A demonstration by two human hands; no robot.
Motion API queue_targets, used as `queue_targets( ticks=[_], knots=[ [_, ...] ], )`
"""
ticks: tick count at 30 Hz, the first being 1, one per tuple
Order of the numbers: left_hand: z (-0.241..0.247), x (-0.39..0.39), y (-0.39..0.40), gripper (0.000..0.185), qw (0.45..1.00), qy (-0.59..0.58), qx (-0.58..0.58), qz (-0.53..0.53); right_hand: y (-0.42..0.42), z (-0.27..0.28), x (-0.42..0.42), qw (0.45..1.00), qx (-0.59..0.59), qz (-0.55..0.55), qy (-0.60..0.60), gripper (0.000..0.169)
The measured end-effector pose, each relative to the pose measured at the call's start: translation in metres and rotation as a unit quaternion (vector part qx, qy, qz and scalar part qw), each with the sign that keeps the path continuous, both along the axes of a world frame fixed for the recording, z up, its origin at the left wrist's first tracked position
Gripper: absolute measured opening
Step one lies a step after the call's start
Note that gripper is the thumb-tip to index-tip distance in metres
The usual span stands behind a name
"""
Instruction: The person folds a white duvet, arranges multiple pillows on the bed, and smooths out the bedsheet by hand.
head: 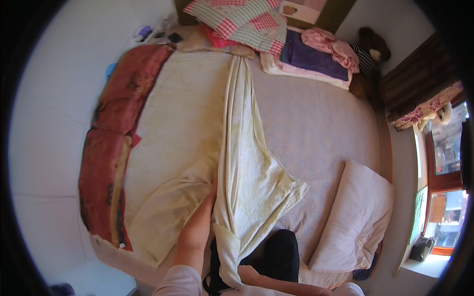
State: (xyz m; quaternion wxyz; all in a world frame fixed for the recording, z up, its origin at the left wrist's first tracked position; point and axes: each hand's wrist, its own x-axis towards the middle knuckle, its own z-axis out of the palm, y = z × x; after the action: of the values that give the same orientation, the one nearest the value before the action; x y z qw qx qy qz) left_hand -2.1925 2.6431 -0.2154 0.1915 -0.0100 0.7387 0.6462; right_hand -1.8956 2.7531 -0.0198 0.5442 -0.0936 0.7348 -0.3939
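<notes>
A cream patterned blanket [177, 100] lies over the left part of the bed, its right side gathered into long folds that fan out over the mauve bed cover [314, 122]. My left arm reaches forward over the blanket; my left hand [214, 188] is mostly hidden behind the gathered folds, so its fingers cannot be seen. Close to my body, my right hand [247, 274] is closed on the blanket's near end, beside my black-clad knee [282, 251].
A folded red quilt [118, 114] runs along the left edge. Checked fabric [251, 27], a patterned pillow [207, 43] and folded purple cloth [314, 55] lie at the far end. A folded pale pink quilt [355, 222] lies right, near the window [444, 218]. A teddy bear [370, 55] sits far right.
</notes>
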Motion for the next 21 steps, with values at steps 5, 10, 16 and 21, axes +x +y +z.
queue_targets(
  ticks=[5,10,16,21],
  knots=[
    [0.038,0.151,-0.112,0.024,0.995,-0.065,-0.061,-0.043,-0.032,0.047,0.004,0.982,-0.058,0.128,0.122,0.028],
    [0.068,0.28,-0.199,0.028,0.981,-0.067,-0.172,-0.058,-0.08,0.021,0.038,0.954,-0.126,0.175,0.209,0.023],
    [0.092,0.399,-0.283,0.037,0.899,-0.106,-0.418,-0.074,-0.086,0.058,0.017,0.942,-0.185,0.165,0.225,0.023],
    [0.11,0.435,-0.307,0.044,0.766,-0.189,-0.594,-0.156,-0.075,0.076,0.004,0.954,-0.132,0.156,0.22,0.026]
  ],
)
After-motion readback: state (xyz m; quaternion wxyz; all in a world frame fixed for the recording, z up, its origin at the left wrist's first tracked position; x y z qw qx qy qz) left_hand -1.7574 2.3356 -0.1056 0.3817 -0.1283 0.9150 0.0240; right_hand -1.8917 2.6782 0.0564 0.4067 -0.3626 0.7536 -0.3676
